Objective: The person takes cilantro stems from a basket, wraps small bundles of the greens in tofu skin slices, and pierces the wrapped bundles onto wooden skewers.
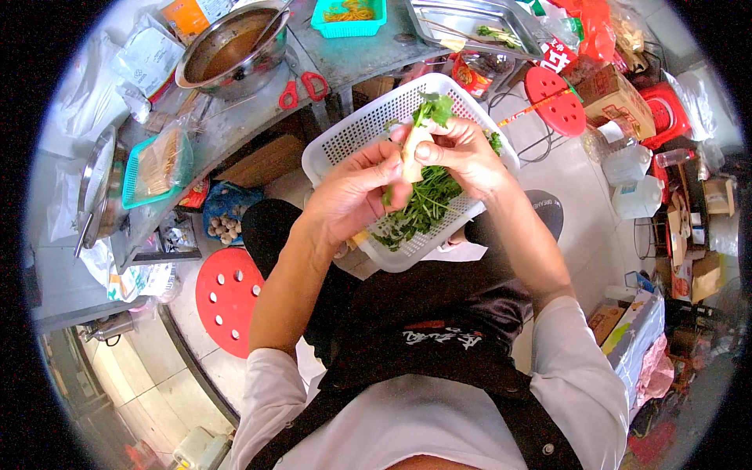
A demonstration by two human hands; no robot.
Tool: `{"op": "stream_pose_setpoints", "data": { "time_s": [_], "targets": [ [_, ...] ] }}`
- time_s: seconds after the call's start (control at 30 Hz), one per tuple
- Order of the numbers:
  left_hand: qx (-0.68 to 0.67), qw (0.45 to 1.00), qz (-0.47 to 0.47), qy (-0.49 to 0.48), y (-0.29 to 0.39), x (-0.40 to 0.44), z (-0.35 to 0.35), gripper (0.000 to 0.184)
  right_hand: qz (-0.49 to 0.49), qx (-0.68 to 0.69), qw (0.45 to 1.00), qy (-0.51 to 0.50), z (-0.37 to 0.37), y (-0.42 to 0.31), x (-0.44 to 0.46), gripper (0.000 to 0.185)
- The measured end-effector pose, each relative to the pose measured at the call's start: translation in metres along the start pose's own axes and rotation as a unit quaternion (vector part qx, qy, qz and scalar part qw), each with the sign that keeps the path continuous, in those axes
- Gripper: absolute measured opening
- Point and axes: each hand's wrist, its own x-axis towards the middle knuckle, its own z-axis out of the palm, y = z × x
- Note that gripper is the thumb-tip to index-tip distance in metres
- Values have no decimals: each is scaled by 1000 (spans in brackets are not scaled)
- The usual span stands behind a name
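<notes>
Leaves of bright green herb stick out from the upper end of a small, cream-coloured, flat-sided roll, held above a white perforated plastic basket in the upper middle of the frame. The roll's long axis runs nearly up and down the frame, leaning slightly right at its leafy end; its plain end points down.

The left hand has its grip nearly closed, thumb and fingertips at the roll's lower left side. The right hand pinches the roll from the right, thumb pressed across its face and fingers curled behind. Loose green herbs lie in the basket under the hands.

The fingers hide parts of the roll, so its full length is hard to make out; the forearms and hands cover some of the basket. The round steel bowl of brown liquid on the grey counter is cut off by the top edge.

White characters cross the black apron, too distorted to read surely. "DREAME" shows on dark cloth at the right knee. A red packet, upper right, bears a large white character.
</notes>
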Motion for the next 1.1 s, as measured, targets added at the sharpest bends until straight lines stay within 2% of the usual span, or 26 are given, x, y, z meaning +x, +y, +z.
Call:
{"op": "stream_pose_setpoints", "data": {
  "time_s": [0.1, 0.13, 0.23, 0.33, 0.37, 0.47, 0.5, 0.53, 0.6, 0.7, 0.8, 0.93, 1.1],
  "targets": [
    [-57, 996, -39, -50, -5, 3, -8, 11, -4, 2, 998, -55, -12, 6, 0, 20],
    [-76, 994, -51, -62, -6, 3, -9, 11, -9, -5, 999, -43, -11, 6, 0, 19],
    [62, 994, 73, 46, -10, 2, 4, 25, -17, -23, 1000, -10, -8, 7, -2, 16],
    [244, 949, 184, 78, -11, 5, 9, 23, -22, -45, 999, 21, -4, 5, -2, 13],
    [266, 939, 187, 110, -10, 3, 12, 21, -30, -58, 997, 33, -3, 7, -3, 12],
    [310, 928, 171, 115, -6, 3, 10, 20, -45, -58, 997, 32, 1, -1, -4, 10],
    [314, 928, 169, 104, -4, 2, 13, 17, -41, -19, 999, 6, 2, -4, -4, 9],
    [294, 937, 160, 105, -2, 1, 19, 19, -38, 0, 999, 35, 5, -8, -7, 10],
    [263, 956, 116, 54, 4, 0, 17, 21, -3, 40, 999, 22, -3, -3, -6, 14],
    [117, 993, -25, -15, 12, -1, 11, 21, 5, 71, 997, -36, -11, -1, -4, 18],
    [97, 995, -29, -5, 7, 0, 12, 22, 2, 45, 998, -42, -13, -4, -4, 16],
    [216, 967, 109, 80, -1, 3, 23, 19, 22, 8, 1000, -16, -15, -8, -3, 12],
    [348, 914, 163, 132, -7, 11, 12, 13, 33, -3, 999, 28, -16, 1, -1, 11]
  ]
}}
